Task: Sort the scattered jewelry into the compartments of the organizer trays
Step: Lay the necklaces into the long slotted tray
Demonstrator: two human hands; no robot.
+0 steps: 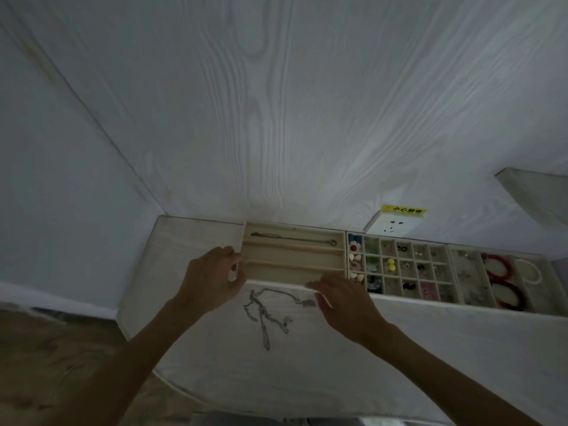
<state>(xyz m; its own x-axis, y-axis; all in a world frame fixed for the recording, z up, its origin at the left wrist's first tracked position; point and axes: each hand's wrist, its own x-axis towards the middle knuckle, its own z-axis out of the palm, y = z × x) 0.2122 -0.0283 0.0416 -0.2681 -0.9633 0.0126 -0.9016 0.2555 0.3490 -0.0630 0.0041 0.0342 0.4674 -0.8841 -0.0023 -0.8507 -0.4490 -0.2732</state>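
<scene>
A beige long-slot tray stands at the back of the table, with one chain lying in its far slot. My left hand grips the tray's left end, fingers curled on its edge. My right hand rests on the tray's front rim with fingers fairly straight. A tangle of thin necklaces lies on the table just in front of the tray, between my hands. To the right stand a grid tray holding several small earrings and beads, and a tray with red bangles and a white bracelet.
The trays sit against a white wood-grain wall. A wall socket with a yellow label is behind the grid tray. A shelf corner juts out at the upper right. The white table curves toward me; wooden floor shows at the left.
</scene>
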